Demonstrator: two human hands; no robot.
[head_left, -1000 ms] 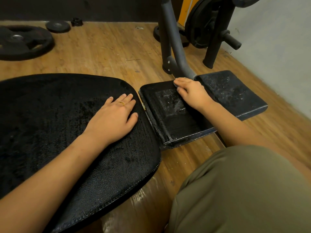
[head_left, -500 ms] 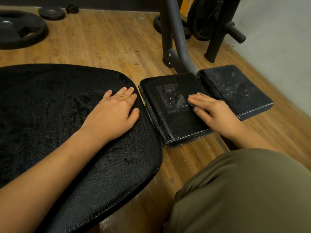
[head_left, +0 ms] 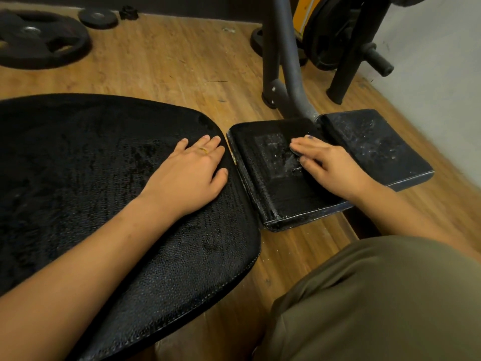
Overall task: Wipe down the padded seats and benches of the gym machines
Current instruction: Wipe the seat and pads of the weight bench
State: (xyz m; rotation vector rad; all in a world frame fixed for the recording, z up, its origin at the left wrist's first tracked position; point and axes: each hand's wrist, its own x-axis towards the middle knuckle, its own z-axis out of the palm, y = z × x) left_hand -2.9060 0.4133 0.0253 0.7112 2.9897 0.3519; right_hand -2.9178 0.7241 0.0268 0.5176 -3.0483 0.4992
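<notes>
At nine o'clock your left hand (head_left: 187,173) lies spread on the big seat pad (head_left: 86,183), seemingly wiped. At one o'clock your right hand (head_left: 331,166) presses straight fingers (head_left: 303,147) on the small pad (head_left: 281,201), half streaked; the far pad (head_left: 377,147) looks dusty, undone.

Dim warm indoor light, wide-angle bending, soft blurred edges
</notes>
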